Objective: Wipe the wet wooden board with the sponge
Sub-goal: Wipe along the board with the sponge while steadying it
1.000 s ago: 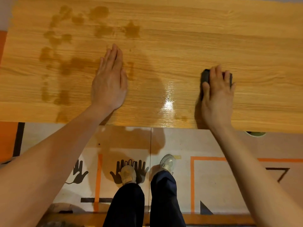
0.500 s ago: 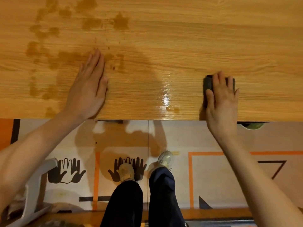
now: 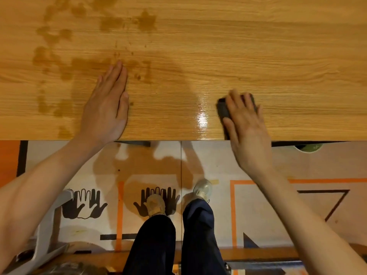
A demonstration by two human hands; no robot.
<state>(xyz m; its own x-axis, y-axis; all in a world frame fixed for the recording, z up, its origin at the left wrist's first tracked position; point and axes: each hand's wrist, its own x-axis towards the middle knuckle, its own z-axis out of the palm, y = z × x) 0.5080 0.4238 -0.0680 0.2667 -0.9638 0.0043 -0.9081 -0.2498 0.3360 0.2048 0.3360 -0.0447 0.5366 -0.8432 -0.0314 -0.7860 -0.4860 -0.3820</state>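
Right hand: the right hand (image 3: 246, 124) lies at the lower right of the board, palm down on a dark grey rectangular sponge (image 3: 223, 110); its fingers are spread over the top and bend down over the far edge, and the thumb runs along the sponge's left side, so the hand grips it against the wood.
Left hand: the left hand (image 3: 107, 108) rests flat at centre left of the frame, fingers straight and close together, thumb tucked beside the palm, holding nothing; its heel sits at the near edge of the board.
Sponge: mostly hidden under the right hand, with only its left end and a strip between the fingers showing; it touches the board near the lower edge, well apart from the left hand.
Board: the glossy, light brown wooden board (image 3: 278, 46) with fine horizontal grain fills the upper half of the frame.
Wet marks: dark wet patches (image 3: 55, 56) spread over the upper left of the board, from the top edge down past the left hand's fingertips; smaller drops dot the wood just right of those fingertips.
Glare: a bright reflection (image 3: 202, 119) sits on the board just left of the sponge.
Floor: pale floor (image 3: 258, 211) at the bottom, with orange lines and black handprint shapes (image 3: 83, 205).
Legs: dark trousers (image 3: 155, 245) and light shoes at lower centre.
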